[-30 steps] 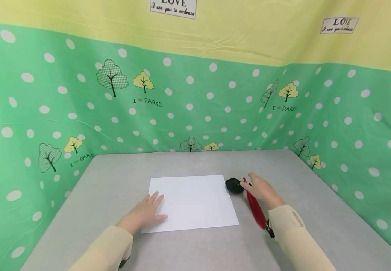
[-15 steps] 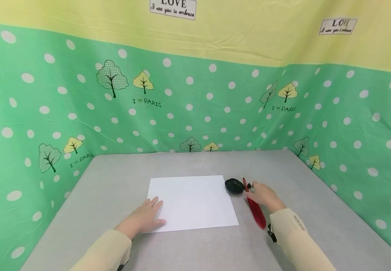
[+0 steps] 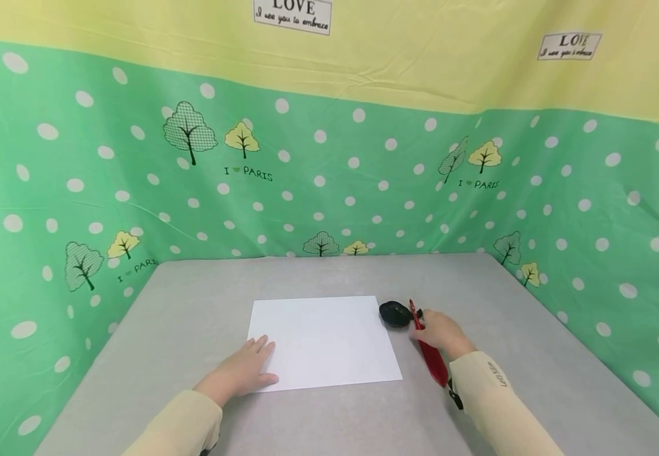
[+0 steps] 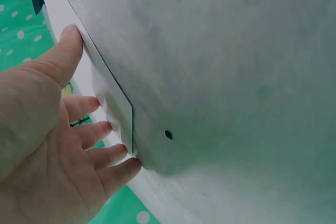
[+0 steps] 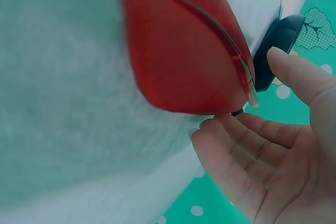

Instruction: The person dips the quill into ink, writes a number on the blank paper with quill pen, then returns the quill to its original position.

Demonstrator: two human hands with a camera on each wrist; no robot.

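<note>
A white sheet of paper (image 3: 329, 342) lies flat on the grey table. My left hand (image 3: 243, 369) rests on its near left corner with fingers straight and spread; the left wrist view shows the fingertips (image 4: 119, 150) along the paper's edge. At the paper's right lies a red feather-shaped pen (image 3: 433, 361), its narrow tip pointing away from me. Around its upper part is my right hand (image 3: 442, 330), fingers bent at one side and thumb at the other, with a gap between them in the right wrist view. Beside the tip sits a black oval object (image 3: 395, 314).
Green polka-dot cloth (image 3: 318, 196) with a yellow upper band hangs at the back and both sides of the grey table (image 3: 204, 285). A black strap (image 3: 455, 396) shows at the right wrist.
My right hand has come down and toward me, from over the black object to the pen's shaft. The left hand has slid slightly nearer on the paper. Pen and paper stay in place.
</note>
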